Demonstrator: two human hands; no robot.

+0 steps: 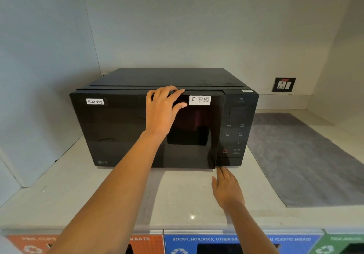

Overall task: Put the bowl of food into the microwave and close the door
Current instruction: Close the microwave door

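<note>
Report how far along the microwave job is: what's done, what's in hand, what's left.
Done: the microwave door looks shut or nearly so, flush with the control panel. The dark glass hides whether the bowl is inside.

In hand: the left hand presses on the door's top edge; the right hand touches the door's lower right corner, above the counter.

Left: at most a final push to latch it.
</note>
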